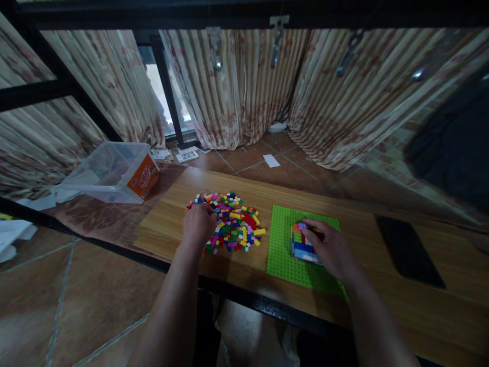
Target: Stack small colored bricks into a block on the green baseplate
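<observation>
My left hand (pixel 199 224) reaches into the left side of a loose pile of small building bricks (pixel 233 229) in many colours. Its fingers are curled down among them, and what they hold, if anything, is hidden. To the right, a green studded baseplate (pixel 282 255) lies on the wooden table. On it stands a small walled brick build (pixel 304 251) with blue, white, red and lime parts. My right hand (pixel 330 247) covers the right part of this build, thumb and finger closed about a purple brick (pixel 301 226) at its upper edge, next to an orange one.
A clear plastic box (pixel 110 168) with an orange label stands at the far left on a brown patterned cloth (pixel 103 216). A black flat tablet-like object (pixel 408 250) lies at the table's right. Striped curtains hang behind; papers (pixel 271 161) lie on the tiled floor.
</observation>
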A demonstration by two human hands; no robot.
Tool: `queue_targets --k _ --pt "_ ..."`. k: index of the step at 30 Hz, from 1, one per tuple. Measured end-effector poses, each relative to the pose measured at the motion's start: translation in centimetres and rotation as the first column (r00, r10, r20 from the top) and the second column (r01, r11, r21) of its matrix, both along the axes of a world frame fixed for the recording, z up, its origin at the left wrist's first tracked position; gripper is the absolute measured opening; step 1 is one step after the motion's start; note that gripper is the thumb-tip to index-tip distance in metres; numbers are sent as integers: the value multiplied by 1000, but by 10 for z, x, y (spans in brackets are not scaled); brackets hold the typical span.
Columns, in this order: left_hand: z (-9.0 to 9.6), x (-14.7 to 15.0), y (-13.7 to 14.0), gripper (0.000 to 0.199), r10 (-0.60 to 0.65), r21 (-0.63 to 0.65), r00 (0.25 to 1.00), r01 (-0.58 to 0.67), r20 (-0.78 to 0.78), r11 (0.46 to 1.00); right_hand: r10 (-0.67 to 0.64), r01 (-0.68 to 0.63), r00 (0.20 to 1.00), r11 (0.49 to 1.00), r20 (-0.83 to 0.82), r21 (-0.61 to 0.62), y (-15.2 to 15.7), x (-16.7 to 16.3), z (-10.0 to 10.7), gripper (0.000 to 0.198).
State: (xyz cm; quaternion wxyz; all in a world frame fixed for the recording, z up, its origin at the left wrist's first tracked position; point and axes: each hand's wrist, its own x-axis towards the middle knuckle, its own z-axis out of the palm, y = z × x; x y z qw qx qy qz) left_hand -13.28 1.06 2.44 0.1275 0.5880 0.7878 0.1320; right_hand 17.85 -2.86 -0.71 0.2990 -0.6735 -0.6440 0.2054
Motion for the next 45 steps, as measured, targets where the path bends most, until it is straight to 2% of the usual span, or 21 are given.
queue_targets --k 3,6,8,10,12,14,17,18,20,22,25,30,36,40,45 --pt "4 0 0 21 8 7 1000 -8 7 1000 14 -14 1000 1000 2 21 0 1 -1 38" --pt "8 1 1 23 41 92 998 -46 55 995 17 -17 1000 999 -9 41 0 1 -3 37" --pt "8 7 3 23 25 190 986 -57 165 980 24 -22 999 998 -37 56 0 2 -3 36" --pt "5 20 4 22 -85 284 935 -18 346 959 23 -17 997 997 -69 82 0 2 -3 35" --pt "2 40 1 20 -240 339 795 47 557 940 10 1 996 993 -93 119 1 3 -2 34" --pt "-2 65 -6 22 -287 297 583 81 760 951 -19 36 994 987 -109 157 1 4 0 34" --pt "-4 100 -18 26 -239 187 283 198 929 962 -49 81 988 973 -147 215 0 3 4 31" --pt "-5 109 -22 29 -200 156 206 213 958 965 -54 93 985 967 -163 238 0 3 5 30" --pt "-5 123 -25 32 -130 101 111 234 985 967 -57 113 978 953 -199 280 -1 1 9 27" --pt "-6 131 -26 32 -84 65 72 232 994 971 -63 135 970 942 -235 307 -3 -2 12 25" --pt "-7 139 -23 27 -91 72 73 224 993 972 -45 132 960 943 -276 306 -5 -5 16 22" --pt "-8 145 -25 17 -183 151 125 234 975 961 63 12 953 970 -297 244 -9 -10 21 20" --pt "-8 150 -26 13 -251 220 118 224 961 949 108 -57 959 979 -261 197 -11 -9 21 19" --pt "-19 150 -19 15 -301 257 208 212 931 943 76 -28 972 977 -220 213 -9 -3 17 20" --pt "-36 148 -11 32 -368 293 352 248 861 923 -17 52 986 976 -163 210 -4 4 13 22"
